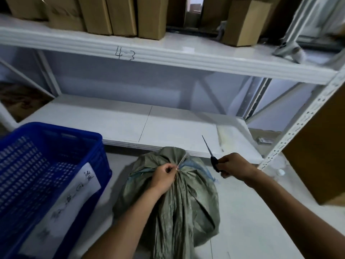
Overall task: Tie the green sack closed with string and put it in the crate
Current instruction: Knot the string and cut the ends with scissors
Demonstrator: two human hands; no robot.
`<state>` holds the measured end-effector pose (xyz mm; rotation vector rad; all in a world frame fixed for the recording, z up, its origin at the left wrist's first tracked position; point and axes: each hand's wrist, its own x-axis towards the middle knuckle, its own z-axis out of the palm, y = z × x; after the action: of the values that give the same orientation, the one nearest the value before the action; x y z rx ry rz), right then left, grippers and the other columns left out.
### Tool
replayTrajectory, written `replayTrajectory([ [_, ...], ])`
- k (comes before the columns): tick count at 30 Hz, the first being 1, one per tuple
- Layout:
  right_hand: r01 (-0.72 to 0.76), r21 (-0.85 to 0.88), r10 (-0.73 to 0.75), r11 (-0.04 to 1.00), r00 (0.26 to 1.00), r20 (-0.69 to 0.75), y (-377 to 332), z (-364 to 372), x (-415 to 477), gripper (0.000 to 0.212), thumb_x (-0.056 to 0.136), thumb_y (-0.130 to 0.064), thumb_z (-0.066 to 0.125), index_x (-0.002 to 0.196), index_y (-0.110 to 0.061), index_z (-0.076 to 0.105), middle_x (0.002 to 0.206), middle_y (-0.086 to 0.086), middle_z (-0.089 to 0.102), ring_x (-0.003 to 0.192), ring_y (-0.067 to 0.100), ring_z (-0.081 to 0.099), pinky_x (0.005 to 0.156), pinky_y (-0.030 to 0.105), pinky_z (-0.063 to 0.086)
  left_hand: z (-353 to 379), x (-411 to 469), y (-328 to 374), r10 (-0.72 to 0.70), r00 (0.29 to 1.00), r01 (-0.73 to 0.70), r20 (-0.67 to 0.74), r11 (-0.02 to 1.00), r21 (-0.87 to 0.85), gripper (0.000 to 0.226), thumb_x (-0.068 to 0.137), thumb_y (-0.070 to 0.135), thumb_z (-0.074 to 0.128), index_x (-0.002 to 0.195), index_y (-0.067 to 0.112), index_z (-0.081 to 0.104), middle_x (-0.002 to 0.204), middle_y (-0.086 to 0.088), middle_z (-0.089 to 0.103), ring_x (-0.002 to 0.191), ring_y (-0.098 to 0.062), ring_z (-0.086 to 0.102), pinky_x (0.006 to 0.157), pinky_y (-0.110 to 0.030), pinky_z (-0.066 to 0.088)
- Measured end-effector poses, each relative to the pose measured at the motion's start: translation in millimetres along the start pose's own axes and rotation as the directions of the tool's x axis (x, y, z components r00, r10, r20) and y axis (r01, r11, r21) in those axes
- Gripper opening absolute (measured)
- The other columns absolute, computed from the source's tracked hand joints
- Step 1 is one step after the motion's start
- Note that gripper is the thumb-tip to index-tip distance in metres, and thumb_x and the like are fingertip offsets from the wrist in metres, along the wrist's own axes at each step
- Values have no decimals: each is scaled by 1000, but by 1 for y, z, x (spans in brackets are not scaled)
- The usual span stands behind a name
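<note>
matt woven green sack [179, 199] (creased), perforated blue plastic crate [46, 165], cardboard boxes [119, 14]

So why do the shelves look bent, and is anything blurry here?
Head view: the wide-angle lens bows the shelf edge and splays its post; the top right corner is smeared with blur; the light is dim and bluish; the sack is fairly sharp.

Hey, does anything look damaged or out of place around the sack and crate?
Two small things: frayed blue threads hang from the gathered mouth of the green sack, on its right side, and the paper label on the blue crate lies crooked and rumpled across its side. Nothing looks spilled.
</note>
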<state>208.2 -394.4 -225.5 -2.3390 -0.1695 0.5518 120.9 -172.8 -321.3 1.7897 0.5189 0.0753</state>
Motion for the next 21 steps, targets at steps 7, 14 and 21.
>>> replayTrajectory([
  [7,20,-147,-19,989,1000,5,3,47,-70,41,82,-39,75,68,0,75,51,6,62,44,15,53,57,31,53,-25,-50,2,-91,995,86,44,992,89,19,99,26,57,114,26,68,108,2,70,96,-14,63,74,-21,42],
  [14,55,-218,-50,974,998,27,10,75,-112,63,78,-60,67,74,3,66,55,2,48,51,15,41,53,29,33,-16,-71,-4,-47,995,44,82,998,41,16,98,26,58,115,28,60,112,-3,68,105,-18,64,84,-26,45],
  [21,93,-341,-93,936,996,16,5,78,-117,54,81,-57,65,66,-5,60,59,3,58,55,16,50,54,30,37,-15,-74,-19,-2,999,-2,35,995,97,15,96,25,61,107,32,52,112,-1,68,107,-14,64,94,-35,51],
])
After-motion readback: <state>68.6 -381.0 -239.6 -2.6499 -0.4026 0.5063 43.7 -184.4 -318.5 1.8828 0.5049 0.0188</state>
